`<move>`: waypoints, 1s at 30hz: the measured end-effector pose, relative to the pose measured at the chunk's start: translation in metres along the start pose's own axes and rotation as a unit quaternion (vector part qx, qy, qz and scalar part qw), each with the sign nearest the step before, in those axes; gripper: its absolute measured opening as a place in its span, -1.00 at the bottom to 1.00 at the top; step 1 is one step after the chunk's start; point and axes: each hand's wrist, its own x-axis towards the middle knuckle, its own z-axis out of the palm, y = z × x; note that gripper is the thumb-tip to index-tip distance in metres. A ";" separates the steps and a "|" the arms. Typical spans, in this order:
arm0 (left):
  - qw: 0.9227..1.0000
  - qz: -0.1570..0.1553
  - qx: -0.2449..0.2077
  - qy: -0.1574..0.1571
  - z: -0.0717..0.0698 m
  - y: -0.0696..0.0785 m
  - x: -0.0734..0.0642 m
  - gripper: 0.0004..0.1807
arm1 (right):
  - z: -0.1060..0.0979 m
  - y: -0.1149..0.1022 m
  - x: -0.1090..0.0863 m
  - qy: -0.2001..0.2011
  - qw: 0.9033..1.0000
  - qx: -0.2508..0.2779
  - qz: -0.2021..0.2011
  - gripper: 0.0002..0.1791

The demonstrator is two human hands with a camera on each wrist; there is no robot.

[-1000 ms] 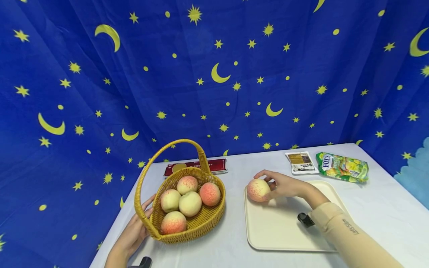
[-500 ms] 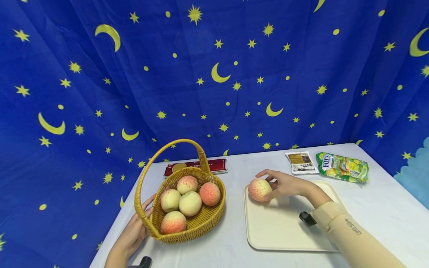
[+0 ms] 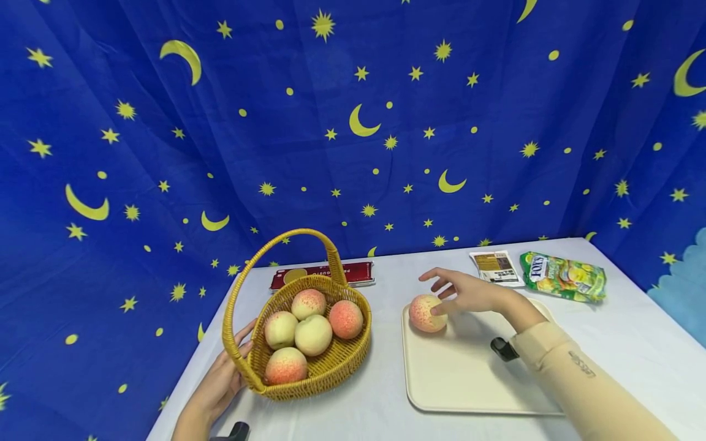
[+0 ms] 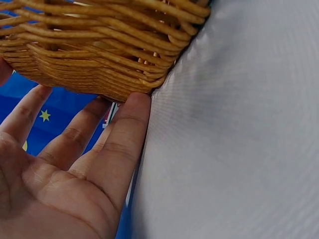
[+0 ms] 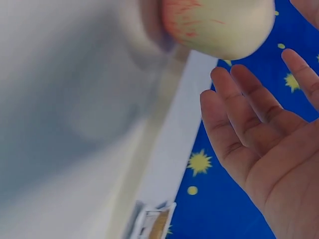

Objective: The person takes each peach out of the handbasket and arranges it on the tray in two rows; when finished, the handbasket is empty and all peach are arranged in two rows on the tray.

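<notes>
A yellow-and-pink peach (image 3: pixel 427 313) sits on the cream tray (image 3: pixel 469 392), near its far left corner. My right hand (image 3: pixel 469 290) hovers just above and to the right of it, fingers spread. In the right wrist view the peach (image 5: pixel 219 25) is apart from those fingertips. To the left stands a wicker basket (image 3: pixel 344 378) with a tall arched handle, holding several peaches (image 3: pixel 312 335). My left hand (image 3: pixel 220 378) rests its fingertips against the basket's left side. Its extended fingers meet the lower weave (image 4: pixel 99 64) in the left wrist view.
Behind the basket lies a red snack packet (image 3: pixel 358 273). A small white-and-brown packet (image 3: pixel 497 268) and a green Fox's candy bag (image 3: pixel 564 277) lie beyond the tray. A blue star-patterned curtain (image 3: pixel 309 153) borders the white table (image 3: pixel 380 343).
My right hand has let go of the peach on the tray and lifted slightly, its fingers opening. My left hand and the basket have stayed in place.
</notes>
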 end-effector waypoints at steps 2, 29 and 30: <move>1.000 0.000 0.001 0.002 0.000 0.000 0.000 -0.31 | -0.002 -0.005 0.002 0.001 1.000 -0.004 -0.003 -0.21; 1.000 0.018 0.009 0.021 0.008 -0.006 0.001 -0.32 | 0.019 -0.087 0.056 -0.054 0.996 -0.059 -0.044 -0.29; 0.999 0.019 0.011 0.024 0.009 -0.006 0.001 -0.32 | 0.021 -0.089 0.059 -0.058 0.995 -0.059 -0.048 -0.29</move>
